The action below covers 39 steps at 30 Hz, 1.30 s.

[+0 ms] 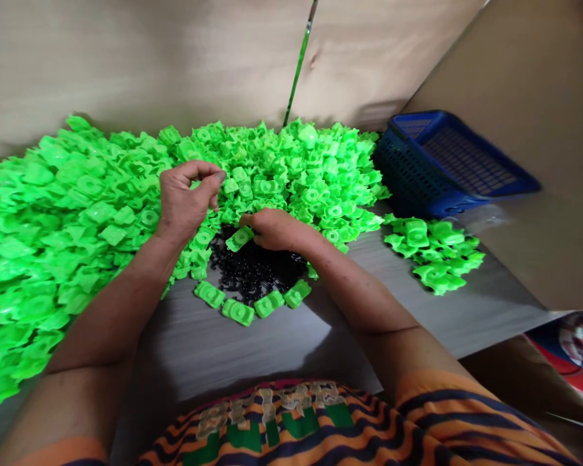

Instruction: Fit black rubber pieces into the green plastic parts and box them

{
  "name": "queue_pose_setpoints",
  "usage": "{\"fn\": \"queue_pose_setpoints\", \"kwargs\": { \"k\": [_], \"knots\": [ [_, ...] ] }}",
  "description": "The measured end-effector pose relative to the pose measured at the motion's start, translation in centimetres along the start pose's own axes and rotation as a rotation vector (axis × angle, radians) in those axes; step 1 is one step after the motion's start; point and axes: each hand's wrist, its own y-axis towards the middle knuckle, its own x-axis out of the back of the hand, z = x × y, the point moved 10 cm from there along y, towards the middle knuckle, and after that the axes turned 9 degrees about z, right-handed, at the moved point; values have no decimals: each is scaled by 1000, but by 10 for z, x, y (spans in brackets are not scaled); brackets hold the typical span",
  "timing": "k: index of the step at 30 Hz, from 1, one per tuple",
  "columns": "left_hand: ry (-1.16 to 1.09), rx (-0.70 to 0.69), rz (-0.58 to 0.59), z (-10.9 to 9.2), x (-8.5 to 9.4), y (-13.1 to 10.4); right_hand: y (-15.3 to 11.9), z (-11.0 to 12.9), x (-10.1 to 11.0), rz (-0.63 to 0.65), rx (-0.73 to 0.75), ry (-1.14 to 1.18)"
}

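Observation:
My right hand point(279, 230) is closed on a small green plastic toy car body point(240, 239), which is tilted above a pile of small black plastic parts point(267, 265). My left hand point(189, 194) hovers to the left of it, thumb and forefinger pinched together in front of the green heap; whatever they may hold is too small to make out. Along the near side of the black pile lie several green car bodies point(238, 311) in a curved row on the grey table point(282, 349).
A large heap of green car bodies point(87, 188) covers the left and back of the table against a wooden wall point(175, 65). At the right stands a tilted blue plastic basket point(418, 168). Before it sits a smaller group of green cars with black parts beneath point(437, 255).

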Motion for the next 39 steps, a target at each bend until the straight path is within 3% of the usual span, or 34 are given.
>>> {"fn": "queue_pose_setpoints", "kwargs": {
  "k": [5, 13, 20, 24, 27, 31, 35, 39],
  "knots": [
    [23, 72, 38, 8, -4, 1, -3, -7, 9, -75, 38, 62],
    [-101, 394, 414, 44, -44, -14, -44, -28, 56, -361, -40, 97],
    [-267, 462, 483, 43, -52, -20, -55, -16, 65, -396, -25, 89],
    [-316, 459, 441, 40, -51, -18, -54, -18, 65, -439, 18, 135],
    [-346, 435, 367, 38, -47, -15, -52, -31, 67, -543, 39, 262],
    [-366, 389, 237, 39, -38, -10, -46, -62, 65, -772, 89, 691],
    [-344, 320, 180, 40, -38, -8, -19, -68, 45, -756, 227, 1207],
    [-313, 270, 144, 40, -38, -8, -10, -64, 35, -795, 250, 1374]
  ]
}}
